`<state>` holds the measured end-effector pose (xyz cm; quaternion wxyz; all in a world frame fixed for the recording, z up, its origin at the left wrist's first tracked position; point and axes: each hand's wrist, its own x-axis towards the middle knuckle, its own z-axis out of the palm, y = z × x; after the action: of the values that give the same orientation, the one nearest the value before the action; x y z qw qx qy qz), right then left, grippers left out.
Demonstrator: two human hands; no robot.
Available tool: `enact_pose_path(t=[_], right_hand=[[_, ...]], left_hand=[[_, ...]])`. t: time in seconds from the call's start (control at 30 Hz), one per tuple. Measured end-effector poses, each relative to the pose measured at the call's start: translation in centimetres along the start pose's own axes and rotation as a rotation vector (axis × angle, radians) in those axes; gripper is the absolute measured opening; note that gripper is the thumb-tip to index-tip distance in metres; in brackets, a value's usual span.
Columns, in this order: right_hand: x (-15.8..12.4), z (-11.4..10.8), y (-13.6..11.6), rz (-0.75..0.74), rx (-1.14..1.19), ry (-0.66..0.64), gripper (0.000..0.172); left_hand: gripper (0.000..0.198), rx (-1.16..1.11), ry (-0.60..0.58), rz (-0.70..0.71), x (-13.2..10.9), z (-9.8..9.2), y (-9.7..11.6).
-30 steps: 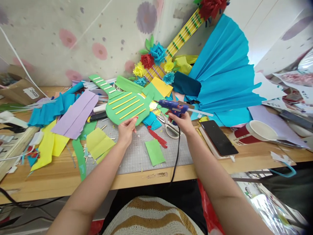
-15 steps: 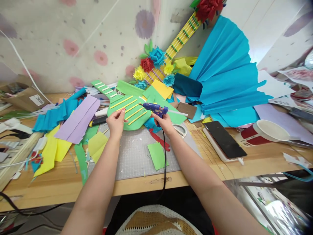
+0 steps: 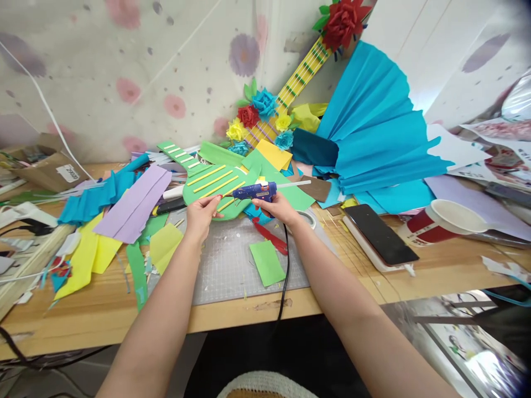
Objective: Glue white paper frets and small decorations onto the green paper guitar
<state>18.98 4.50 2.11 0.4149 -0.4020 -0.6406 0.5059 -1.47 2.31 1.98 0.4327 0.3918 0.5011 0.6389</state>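
My right hand (image 3: pixel 276 207) grips a blue hot glue gun (image 3: pixel 256 191); a pale glue stick (image 3: pixel 299 183) pokes out of its back and a black cord (image 3: pixel 284 276) hangs down from it. The gun's nozzle meets the fingertips of my left hand (image 3: pixel 202 215), which are pinched together on something too small to make out, with a speck of red at the tips. Just behind both hands lies a green paper guitar shape (image 3: pixel 191 193), with yellow strips (image 3: pixel 209 174) across its body and pale strips along its neck.
Beneath my hands is a grey cutting mat (image 3: pixel 224 276) bearing a green paper piece (image 3: pixel 266 263) and a red scrap (image 3: pixel 269 236). Purple paper (image 3: pixel 135 202) lies left. Right are a phone (image 3: pixel 381 235) and paper cup (image 3: pixel 442 223). A flowered yellow guitar (image 3: pixel 301 77) leans behind.
The glue gun has tilted and moved slightly left and down, its nozzle now at my left fingertips. My left hand has come lower and a little right, off the green guitar shape's strips.
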Motion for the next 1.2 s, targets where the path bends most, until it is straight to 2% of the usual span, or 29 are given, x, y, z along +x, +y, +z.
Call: enact_pose_path(t=[0.33, 0.63, 0.97, 1.2], right_hand=[[0.4, -0.2, 0.9, 0.033, -0.075, -0.018, 0.041], [0.4, -0.4, 0.9, 0.061, -0.139, -0.019, 0.039], [0.5, -0.7, 0.9, -0.008, -0.150, 0.029, 0.042], [0.4, -0.7, 0.6, 0.008, -0.159, -0.032, 0.038]], left_hand=[[0.022, 0.087, -0.025, -0.110, 0.1, -0.3, 0.0], [0.018, 0.121, -0.082, -0.104, -0.1, -0.3, 0.3], [0.019, 0.156, -0.103, -0.121, 0.4, -0.8, -0.1], [0.025, 0.172, -0.110, -0.132, 0.1, -0.7, 0.2]])
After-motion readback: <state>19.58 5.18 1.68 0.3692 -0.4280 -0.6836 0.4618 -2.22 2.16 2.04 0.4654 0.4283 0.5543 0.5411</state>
